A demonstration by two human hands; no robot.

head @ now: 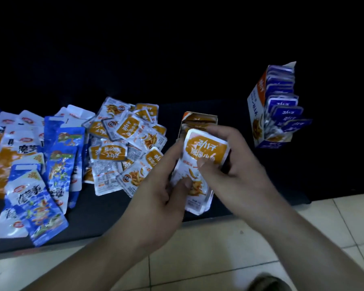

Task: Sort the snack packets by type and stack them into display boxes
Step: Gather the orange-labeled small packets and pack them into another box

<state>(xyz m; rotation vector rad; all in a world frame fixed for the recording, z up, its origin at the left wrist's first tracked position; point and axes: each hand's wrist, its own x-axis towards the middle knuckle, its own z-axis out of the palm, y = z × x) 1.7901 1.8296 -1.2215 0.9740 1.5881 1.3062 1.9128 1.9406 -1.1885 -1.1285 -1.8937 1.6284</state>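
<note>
I see both hands gripping one small stack of orange packets (200,164) at centre: left hand (166,185) pinching its lower edge, right hand (231,164) pressing thumb on its face. The orange box (198,118) sits just behind at 12 o'clock; loose orange packets (126,141) at 9, blue-packet box (275,110) at 2.

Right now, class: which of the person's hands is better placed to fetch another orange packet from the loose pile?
Left. The left hand is on the side of the held stack nearest the orange pile; the right hand would have to cross over the stack.
</note>
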